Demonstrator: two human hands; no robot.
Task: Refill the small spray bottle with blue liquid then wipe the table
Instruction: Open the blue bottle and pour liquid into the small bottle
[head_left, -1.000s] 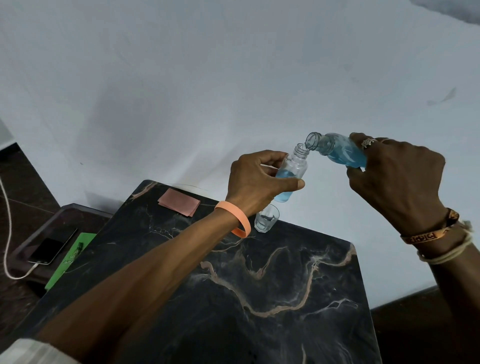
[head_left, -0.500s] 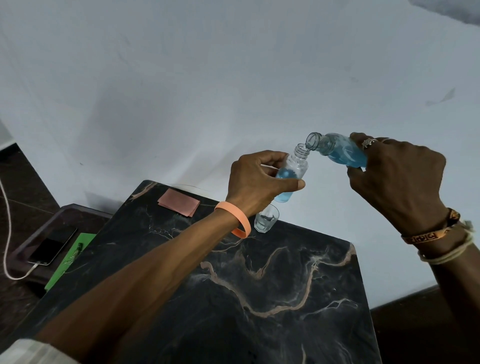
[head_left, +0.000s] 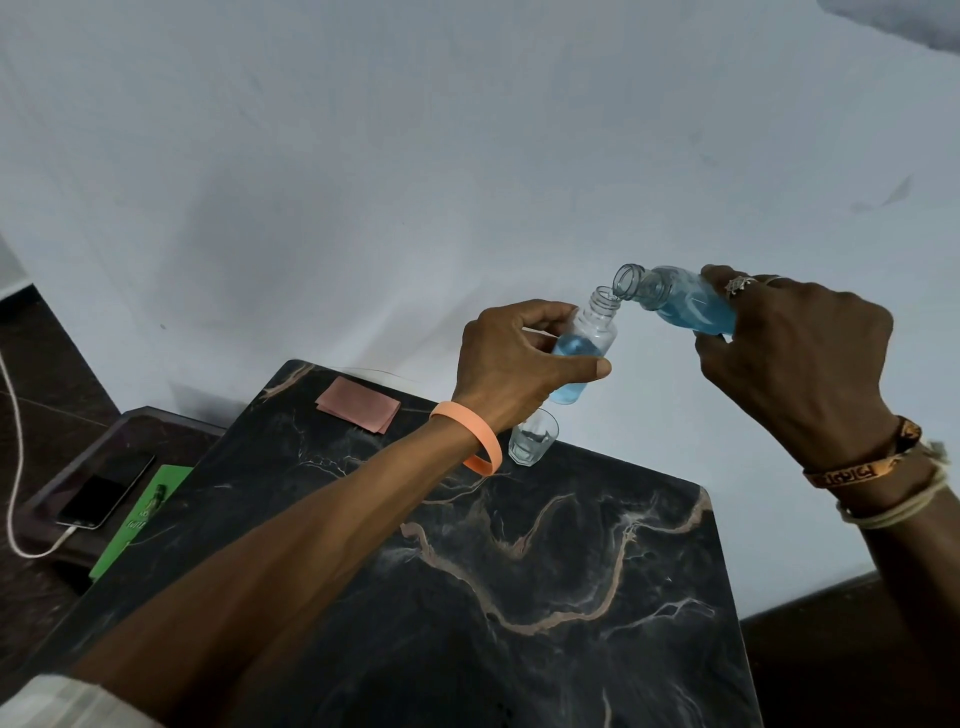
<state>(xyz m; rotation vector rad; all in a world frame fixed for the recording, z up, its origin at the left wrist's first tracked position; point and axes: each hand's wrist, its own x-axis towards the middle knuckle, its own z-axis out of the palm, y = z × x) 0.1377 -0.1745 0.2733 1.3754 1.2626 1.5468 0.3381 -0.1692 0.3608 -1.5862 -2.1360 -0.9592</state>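
Head view: the small spray bottle (head_left: 592, 332), uncapped and roughly half blue, is held upright above the far edge of the marble table (head_left: 519, 597), gripped round its body by the left hand (head_left: 509, 358). The refill bottle (head_left: 680, 304), tilted mouth-down at its neck, is clasped in the right hand (head_left: 800, 358).

Both mouths are narrow, so a wrist slip would likely spill liquid over fingers or table. Overfilling is possible.

No stream can be made out. The refill bottle's base is hidden. No spray head is seen.
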